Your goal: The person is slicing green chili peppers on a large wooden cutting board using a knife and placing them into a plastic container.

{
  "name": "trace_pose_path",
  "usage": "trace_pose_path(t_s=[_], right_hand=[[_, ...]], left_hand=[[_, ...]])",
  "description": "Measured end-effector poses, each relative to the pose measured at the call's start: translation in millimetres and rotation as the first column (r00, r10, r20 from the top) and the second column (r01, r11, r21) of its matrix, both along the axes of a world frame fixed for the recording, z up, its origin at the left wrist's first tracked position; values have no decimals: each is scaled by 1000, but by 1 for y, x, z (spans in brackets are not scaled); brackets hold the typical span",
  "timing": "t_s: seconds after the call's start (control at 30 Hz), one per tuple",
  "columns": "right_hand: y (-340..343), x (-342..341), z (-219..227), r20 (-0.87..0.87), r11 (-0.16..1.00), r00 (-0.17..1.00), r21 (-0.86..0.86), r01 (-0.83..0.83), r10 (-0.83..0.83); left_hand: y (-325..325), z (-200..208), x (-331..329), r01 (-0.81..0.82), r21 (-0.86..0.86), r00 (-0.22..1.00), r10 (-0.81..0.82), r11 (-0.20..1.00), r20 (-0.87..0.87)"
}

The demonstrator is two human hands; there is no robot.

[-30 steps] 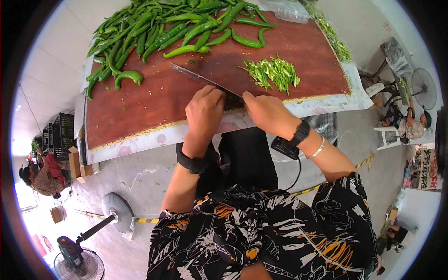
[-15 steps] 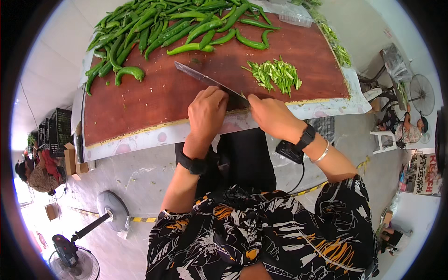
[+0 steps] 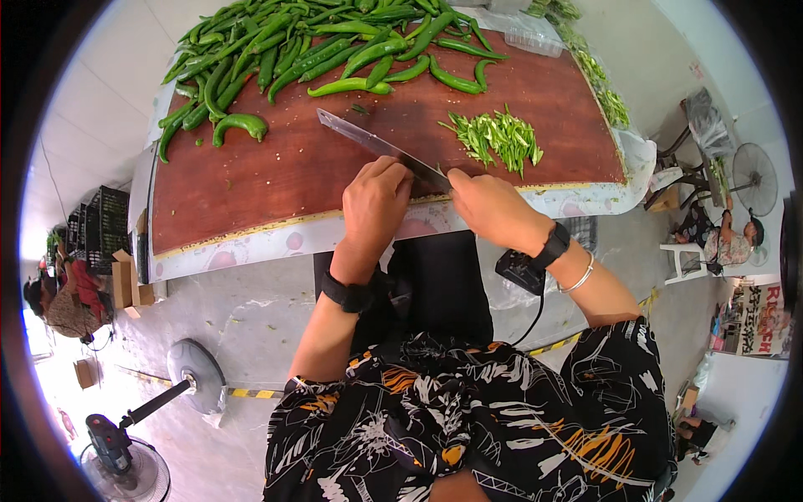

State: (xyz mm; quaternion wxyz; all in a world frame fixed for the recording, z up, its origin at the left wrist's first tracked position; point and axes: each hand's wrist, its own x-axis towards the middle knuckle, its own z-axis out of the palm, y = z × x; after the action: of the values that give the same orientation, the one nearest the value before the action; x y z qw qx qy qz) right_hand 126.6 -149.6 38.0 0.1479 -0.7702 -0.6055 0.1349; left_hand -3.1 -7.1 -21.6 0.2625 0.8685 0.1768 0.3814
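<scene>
A long knife (image 3: 368,144) slants across the near edge of the brown table, tip pointing to the far left. My right hand (image 3: 495,211) is closed round its handle end. Right against the blade, the curled fingers of my left hand (image 3: 376,199) press down at the board's near edge; what they hold, if anything, is hidden behind them. To the right of the blade lies a small heap of sliced green chili (image 3: 502,140). Whole green chili peppers (image 3: 309,42) are piled along the far side, with one curved pepper (image 3: 240,125) lying apart at the left.
The brown tabletop (image 3: 217,197) has a pale patterned cover round its rim. A clear plastic container (image 3: 535,40) sits at the far right corner. More cut green pieces (image 3: 594,71) lie along the right edge. On the floor stand a fan (image 3: 117,452) and black crates (image 3: 104,226); other people sit farther off.
The view has shifted slightly. Both hands and the knife stay in nearly the same place on the table; no pepper has visibly moved.
</scene>
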Motion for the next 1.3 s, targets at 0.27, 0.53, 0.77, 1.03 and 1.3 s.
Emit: trace_pose_path(t_s=[0.27,0.53,0.77,1.03,1.3], right_hand=[[24,-5,-20,60,994,998,114,-1,-6],[-7,2,-20,-82,948,986,276,159,-142],[-39,25,-14,-380,881,887,282,380,-261],[-39,20,-15,-239,941,941,181,287,-241],[-32,9,-14,-124,960,982,228,165,-139]], left_hand=[[-5,1,-4,59,6,997,-59,998,-47],[-16,5,-4,70,20,996,-69,997,-50],[-15,17,8,97,-48,995,-96,994,15],[1,14,-4,-25,5,999,25,1000,-27],[-4,11,-2,-32,43,997,35,999,-71]])
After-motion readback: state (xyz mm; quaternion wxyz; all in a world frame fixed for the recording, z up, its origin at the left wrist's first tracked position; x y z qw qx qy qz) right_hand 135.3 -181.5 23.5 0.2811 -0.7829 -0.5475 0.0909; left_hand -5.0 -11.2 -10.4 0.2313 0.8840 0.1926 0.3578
